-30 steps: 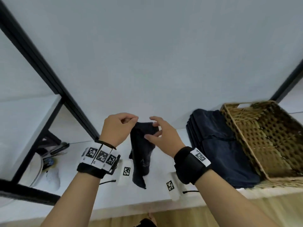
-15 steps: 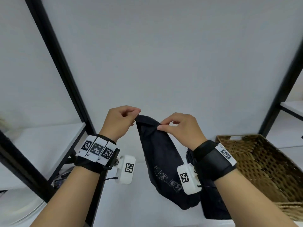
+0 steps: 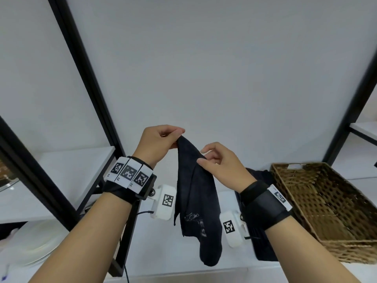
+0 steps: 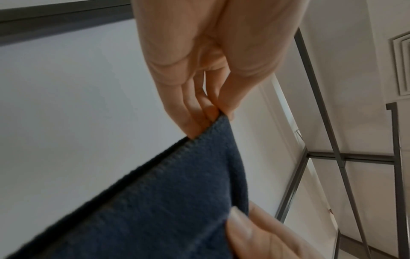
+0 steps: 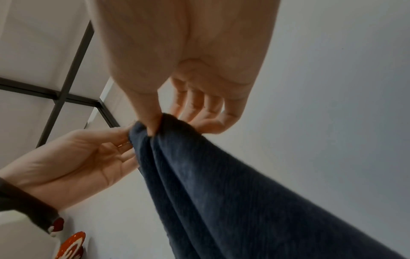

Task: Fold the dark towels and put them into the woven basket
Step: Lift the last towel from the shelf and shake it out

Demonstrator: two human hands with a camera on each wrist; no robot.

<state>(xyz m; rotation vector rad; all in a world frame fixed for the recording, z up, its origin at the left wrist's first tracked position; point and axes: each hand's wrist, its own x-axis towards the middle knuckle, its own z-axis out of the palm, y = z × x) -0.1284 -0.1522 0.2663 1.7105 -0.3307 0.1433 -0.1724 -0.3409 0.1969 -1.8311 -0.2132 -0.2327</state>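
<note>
White wall fills the far side of the scene, crossed by the black metal bars of a shelving frame (image 3: 85,82) that leans across the left and rises again at the far right. Below runs the white surface (image 3: 155,250), with a lower white shelf (image 3: 67,172) off to the left.

On the right of the surface sits the woven basket (image 3: 330,207), brown and open-weave; its inside shows only bare weave where visible. Just left of it, touching or nearly touching its wall, lies a stack of dark towels (image 3: 263,250), mostly hidden behind the right forearm.

Held up in the middle, clear of the surface, is one dark towel (image 3: 195,201), hanging in long loose folds with a pale printed mark near its lower part; its bottom end dangles above the near edge of the surface.

The left hand (image 3: 157,144) is higher, pinching the towel's top corner between thumb and fingertips (image 4: 199,121), the stitched hem running down from the pinch. The right hand (image 3: 222,166) is just beside and slightly lower, thumb pressed into a bunched fold of the cloth against the forefinger, the other fingers (image 5: 206,112) loosely spread behind it.

Both wrists carry black straps with white blocks printed with square black-and-white markers (image 3: 128,173).
</note>
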